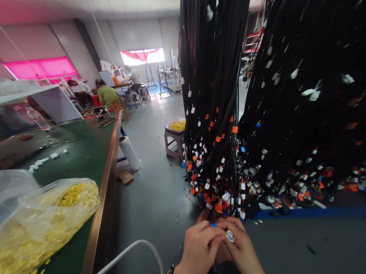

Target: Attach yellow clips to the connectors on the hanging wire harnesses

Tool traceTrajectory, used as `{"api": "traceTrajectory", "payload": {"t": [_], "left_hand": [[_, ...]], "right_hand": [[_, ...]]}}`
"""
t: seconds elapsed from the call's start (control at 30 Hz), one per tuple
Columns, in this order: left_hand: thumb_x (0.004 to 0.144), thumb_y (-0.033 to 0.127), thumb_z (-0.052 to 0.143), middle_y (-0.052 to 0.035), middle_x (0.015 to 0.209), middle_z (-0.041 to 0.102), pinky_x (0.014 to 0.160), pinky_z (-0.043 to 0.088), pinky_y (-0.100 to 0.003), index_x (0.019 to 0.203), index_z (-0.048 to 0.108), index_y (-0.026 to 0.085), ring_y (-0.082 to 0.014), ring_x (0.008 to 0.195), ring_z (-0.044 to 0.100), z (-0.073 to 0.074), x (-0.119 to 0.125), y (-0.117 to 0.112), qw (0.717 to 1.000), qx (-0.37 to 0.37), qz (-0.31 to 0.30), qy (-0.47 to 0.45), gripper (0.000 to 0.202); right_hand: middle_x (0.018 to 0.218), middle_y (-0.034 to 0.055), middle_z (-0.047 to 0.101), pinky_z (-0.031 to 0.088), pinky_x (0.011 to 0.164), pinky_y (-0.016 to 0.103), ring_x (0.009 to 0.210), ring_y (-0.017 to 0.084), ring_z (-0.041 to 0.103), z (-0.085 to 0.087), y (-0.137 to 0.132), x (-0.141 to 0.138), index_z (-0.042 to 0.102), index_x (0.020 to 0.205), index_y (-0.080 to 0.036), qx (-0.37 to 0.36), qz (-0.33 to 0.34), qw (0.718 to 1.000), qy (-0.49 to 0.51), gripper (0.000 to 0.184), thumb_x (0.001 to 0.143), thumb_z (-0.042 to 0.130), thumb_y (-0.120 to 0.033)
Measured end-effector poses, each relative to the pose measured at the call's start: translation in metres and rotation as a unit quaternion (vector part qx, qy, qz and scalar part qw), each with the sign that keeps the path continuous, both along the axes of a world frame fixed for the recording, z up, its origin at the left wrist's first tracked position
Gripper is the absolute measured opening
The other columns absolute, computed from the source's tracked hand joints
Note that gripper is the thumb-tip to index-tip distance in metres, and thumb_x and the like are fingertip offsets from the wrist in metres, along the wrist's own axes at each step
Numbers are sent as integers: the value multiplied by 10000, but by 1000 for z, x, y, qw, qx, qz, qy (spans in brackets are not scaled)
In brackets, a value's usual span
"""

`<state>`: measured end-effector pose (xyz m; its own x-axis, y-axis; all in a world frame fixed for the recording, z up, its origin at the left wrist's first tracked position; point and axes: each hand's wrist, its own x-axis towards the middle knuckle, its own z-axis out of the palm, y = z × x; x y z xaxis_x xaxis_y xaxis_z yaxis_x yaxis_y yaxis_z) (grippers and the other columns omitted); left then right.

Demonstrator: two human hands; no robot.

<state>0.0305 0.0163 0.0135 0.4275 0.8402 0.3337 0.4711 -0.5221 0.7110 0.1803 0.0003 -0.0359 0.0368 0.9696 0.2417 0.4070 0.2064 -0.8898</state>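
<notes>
My left hand (197,248) and my right hand (240,242) are close together at the lower middle, just in front of the hanging cables. The fingers of my right hand are closed around a small white connector (230,236). My left thumb and forefinger pinch right beside it. A small blue piece (214,225) shows between the two hands; which hand grips it is unclear. Bundles of black cables (211,84) hang from above, their lower ends crowded with white, orange and blue connectors (223,203).
To the left is a green-topped table (79,146) with a clear bag of yellow pieces (42,223) near its edge. A white cable (118,258) loops across the lower left. A stool (173,143) bears more yellow pieces. Several people sit farther back. A blue frame (317,213) stands below the cables.
</notes>
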Motion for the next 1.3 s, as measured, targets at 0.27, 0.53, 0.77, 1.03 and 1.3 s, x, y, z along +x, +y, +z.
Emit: {"api": "traceTrajectory", "payload": {"t": [0.27,0.53,0.77,1.03,1.3], "left_hand": [[814,175,513,4,674,612,592,370,-207,824,636,193,-109,594,518,13,0,-2,999,-41,3,19,125],[729,107,505,28,604,533,509,322,-171,693,553,150,-72,531,434,10,7,-8,976,-185,29,-110,74],[715,104,563,-15,721,640,592,392,-186,782,676,144,-101,626,531,20,8,-3,961,-221,15,-164,137],[722,91,543,-11,771,696,688,450,-208,799,723,186,-128,704,600,15,6,-1,961,-252,-32,-112,217],[738,95,577,-3,751,699,664,427,-203,779,721,204,-122,677,596,25,5,2,981,-177,-6,-75,185]], "right_hand": [[895,66,633,431,826,378,944,252,529,7,0,0,669,837,-245,-10,7,1000,-16,183,809,530,-361],[878,75,624,441,801,369,906,242,545,11,2,-3,673,828,-237,-13,-8,1000,-12,203,812,497,-336],[882,79,620,445,797,383,914,256,540,4,2,-2,671,838,-232,5,-5,1000,-5,236,794,518,-405],[900,75,624,434,831,396,932,260,544,5,2,-1,674,840,-245,-23,-10,1000,-1,163,756,540,-285],[862,80,644,434,818,409,943,282,524,8,2,-2,670,812,-238,-10,-2,1000,-5,177,757,555,-360]]}}
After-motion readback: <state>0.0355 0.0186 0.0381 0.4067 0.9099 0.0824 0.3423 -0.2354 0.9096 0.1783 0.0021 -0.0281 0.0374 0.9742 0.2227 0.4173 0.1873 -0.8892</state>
